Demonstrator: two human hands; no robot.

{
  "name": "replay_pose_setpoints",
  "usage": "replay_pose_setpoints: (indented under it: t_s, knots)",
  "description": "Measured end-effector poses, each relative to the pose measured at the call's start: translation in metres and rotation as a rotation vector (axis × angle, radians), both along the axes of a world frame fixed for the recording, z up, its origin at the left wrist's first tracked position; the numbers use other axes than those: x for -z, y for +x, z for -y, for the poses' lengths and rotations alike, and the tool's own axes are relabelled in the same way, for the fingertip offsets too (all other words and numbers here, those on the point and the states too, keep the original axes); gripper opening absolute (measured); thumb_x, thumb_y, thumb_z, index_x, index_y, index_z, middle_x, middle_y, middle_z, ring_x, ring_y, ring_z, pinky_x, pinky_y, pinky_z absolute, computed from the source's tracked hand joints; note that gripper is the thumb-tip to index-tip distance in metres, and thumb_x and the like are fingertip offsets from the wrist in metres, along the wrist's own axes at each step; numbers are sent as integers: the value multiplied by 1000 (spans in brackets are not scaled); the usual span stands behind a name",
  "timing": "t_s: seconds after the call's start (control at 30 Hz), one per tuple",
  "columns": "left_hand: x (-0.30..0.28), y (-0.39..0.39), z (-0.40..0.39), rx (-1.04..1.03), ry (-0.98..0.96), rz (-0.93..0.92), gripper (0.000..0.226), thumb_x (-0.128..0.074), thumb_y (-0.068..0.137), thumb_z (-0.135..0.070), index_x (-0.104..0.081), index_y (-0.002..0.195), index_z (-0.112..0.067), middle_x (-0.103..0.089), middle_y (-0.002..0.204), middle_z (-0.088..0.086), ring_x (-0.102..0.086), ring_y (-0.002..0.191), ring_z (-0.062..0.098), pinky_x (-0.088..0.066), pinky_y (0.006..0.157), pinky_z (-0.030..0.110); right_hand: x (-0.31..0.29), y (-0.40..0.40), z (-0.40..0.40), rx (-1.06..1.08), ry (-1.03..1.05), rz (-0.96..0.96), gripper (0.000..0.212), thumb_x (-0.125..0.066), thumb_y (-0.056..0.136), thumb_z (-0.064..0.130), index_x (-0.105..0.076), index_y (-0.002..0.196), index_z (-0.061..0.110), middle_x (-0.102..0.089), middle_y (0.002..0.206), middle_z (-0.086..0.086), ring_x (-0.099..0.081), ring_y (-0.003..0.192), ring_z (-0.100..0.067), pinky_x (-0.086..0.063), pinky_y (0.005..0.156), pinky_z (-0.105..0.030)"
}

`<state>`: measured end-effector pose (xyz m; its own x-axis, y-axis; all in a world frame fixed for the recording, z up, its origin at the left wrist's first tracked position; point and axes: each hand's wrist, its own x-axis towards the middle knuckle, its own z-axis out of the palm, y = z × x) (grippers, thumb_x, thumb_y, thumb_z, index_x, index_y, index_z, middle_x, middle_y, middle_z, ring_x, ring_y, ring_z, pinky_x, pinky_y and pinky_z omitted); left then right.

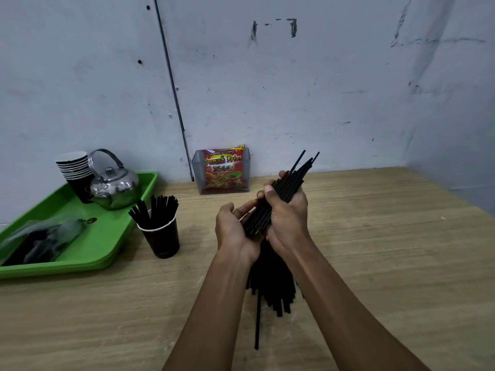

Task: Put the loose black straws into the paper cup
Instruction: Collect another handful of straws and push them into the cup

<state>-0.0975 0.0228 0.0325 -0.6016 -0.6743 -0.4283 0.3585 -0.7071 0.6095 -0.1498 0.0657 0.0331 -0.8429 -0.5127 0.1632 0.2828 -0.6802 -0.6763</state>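
Note:
A thick bundle of black straws [290, 183] is held above the middle of the wooden table, tilted up to the right. My right hand [288, 218] is wrapped around the bundle. My left hand [234, 231] cups it from the left side. The bundle's lower ends [273, 287] fan out below my wrists, partly hidden by my forearms. One straw hangs lower than the rest. The dark paper cup [162, 239] stands to the left of my hands, upright, with several black straws [155, 211] standing in it.
A green tray [107, 236] at the left carries a steel kettle [113, 186], a stack of paper cups [75, 170] and a plastic bag of dark items [42, 242]. A clear holder with a red snack packet [223, 170] stands against the wall.

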Motion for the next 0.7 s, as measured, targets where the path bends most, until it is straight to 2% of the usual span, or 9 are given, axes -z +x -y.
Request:
replay_pose_setpoints:
  t_s: [0.1, 0.2, 0.23, 0.33, 0.4, 0.5, 0.57, 0.63, 0.7]
  knots:
    - [1, -1, 5, -28, -14, -1, 45, -41, 97, -36, -69, 101, -1, -70, 104, 22, -68, 89, 36, -56, 81, 41, 0, 2, -2, -54, -16, 65, 34, -51, 93, -11, -48, 119, 11, -58, 79, -8, -54, 65, -16, -49, 67, -31]
    - [5, -2, 2, -15, 8, -29, 39, -41, 97, -36, -64, 85, -7, -69, 94, 20, -67, 83, 33, -54, 77, 38, 0, 12, -1, -93, 54, 32, 18, -53, 92, -10, -59, 97, 6, -63, 70, -6, -54, 61, -15, -52, 60, -28]
    - [7, -3, 1, 6, 21, -62, 37, -41, 97, -35, -64, 86, -8, -69, 95, 19, -66, 85, 33, -53, 79, 37, 1, 17, 1, -101, 100, 3, 18, -54, 91, -11, -62, 91, 5, -63, 69, -7, -54, 59, -16, -52, 59, -28]
    - [11, -3, 0, 66, 3, -149, 41, -41, 95, -32, -69, 111, -6, -71, 112, 18, -66, 105, 32, -50, 95, 38, 6, 27, 5, -115, 195, -53, 22, -53, 91, -10, -68, 101, 2, -62, 71, -10, -53, 59, -17, -52, 67, -31]
    - [14, 1, 1, 99, -51, -124, 42, -40, 96, -33, -69, 114, -8, -72, 111, 15, -67, 104, 30, -51, 91, 36, 5, 25, 1, -152, 214, -79, 20, -53, 93, -8, -64, 108, -1, -60, 72, -10, -54, 59, -16, -54, 68, -28]
    - [14, 11, 5, 163, -296, 46, 41, -38, 97, -43, -68, 95, -14, -69, 81, 4, -64, 86, 22, -46, 78, 34, 3, 16, -8, -245, 218, -145, 17, -52, 95, -2, -58, 111, 1, -56, 67, -6, -54, 56, -13, -52, 60, -24]
    - [8, 23, 10, 117, -508, 133, 43, -43, 94, -50, -65, 98, -13, -61, 70, -1, -58, 73, 16, -44, 70, 33, 5, 10, -12, -262, 274, -241, 16, -52, 97, 2, -57, 112, 3, -55, 66, -3, -52, 57, -14, -48, 56, -26]
    - [-5, 35, 16, 110, -715, 89, 50, -56, 85, -53, -66, 110, -11, -69, 83, 1, -63, 76, 14, -48, 65, 31, 9, 8, -13, -248, 360, -386, 16, -52, 98, 6, -57, 114, 4, -53, 65, -2, -50, 57, -14, -45, 55, -29]
    - [-19, 45, 21, 217, -940, 98, 58, -72, 68, -50, -68, 112, -12, -73, 95, 1, -69, 86, 12, -53, 66, 26, 14, 10, -14, -257, 448, -563, 17, -51, 99, 8, -56, 115, 5, -53, 67, -3, -50, 57, -12, -46, 54, -28]
